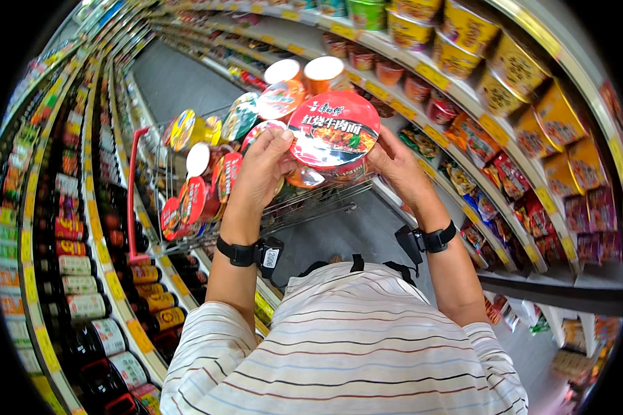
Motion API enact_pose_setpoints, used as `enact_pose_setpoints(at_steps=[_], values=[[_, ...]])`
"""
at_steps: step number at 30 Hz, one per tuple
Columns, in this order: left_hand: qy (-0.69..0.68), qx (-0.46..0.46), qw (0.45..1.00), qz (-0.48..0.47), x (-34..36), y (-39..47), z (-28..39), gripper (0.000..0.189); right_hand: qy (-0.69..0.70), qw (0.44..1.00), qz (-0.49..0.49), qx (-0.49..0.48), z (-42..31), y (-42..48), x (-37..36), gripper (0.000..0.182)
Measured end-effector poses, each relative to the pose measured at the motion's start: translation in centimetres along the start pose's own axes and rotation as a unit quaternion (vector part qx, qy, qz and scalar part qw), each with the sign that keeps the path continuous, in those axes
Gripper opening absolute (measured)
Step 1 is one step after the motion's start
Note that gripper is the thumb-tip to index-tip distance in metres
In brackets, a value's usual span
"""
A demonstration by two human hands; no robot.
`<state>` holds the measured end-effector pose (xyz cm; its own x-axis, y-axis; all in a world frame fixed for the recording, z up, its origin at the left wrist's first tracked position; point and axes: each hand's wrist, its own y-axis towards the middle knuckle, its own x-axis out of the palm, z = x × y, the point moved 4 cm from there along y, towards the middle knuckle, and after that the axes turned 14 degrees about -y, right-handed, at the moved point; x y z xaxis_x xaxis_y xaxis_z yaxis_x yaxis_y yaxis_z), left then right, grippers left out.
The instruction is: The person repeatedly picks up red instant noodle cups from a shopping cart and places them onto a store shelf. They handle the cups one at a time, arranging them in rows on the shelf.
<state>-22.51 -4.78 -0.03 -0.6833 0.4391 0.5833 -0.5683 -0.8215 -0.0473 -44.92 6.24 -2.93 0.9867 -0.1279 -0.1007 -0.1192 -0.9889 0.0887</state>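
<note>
Between my two hands is a red-lidded instant noodle bowl (337, 116), its printed lid turned up towards me. My left hand (267, 163) grips its left rim with the thumb near the lid's edge. On the right side, my right hand (394, 161) holds the bowl's wall. Behind and below it stands a wire shopping cart (275, 220) piled with several instant noodle tubs. A yellow tub (194, 129), a green-lidded tub (240, 116) and red tubs (189, 202) show among them. The held bowl hides part of the pile.
The cart's red handle (132, 197) is at the left. Shelves of noodle tubs and packets (498, 129) line the right, with yellow price tags along their edges. Dark sauce bottles (91, 337) fill the left shelves. Grey floor (181, 78) runs down the aisle.
</note>
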Motion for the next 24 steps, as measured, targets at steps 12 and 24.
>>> enact_pose_setpoints(at_steps=[12,24], values=[[0.056,-0.009,0.99,-0.13,13.7,2.5,-4.9,0.026,0.085,0.992,0.097,-0.001,-1.6,-7.2,-10.9,0.082],[0.111,0.05,0.969,-0.217,22.0,2.7,-9.3,0.023,0.032,0.986,0.164,-0.01,-5.1,-14.5,-18.6,0.069]])
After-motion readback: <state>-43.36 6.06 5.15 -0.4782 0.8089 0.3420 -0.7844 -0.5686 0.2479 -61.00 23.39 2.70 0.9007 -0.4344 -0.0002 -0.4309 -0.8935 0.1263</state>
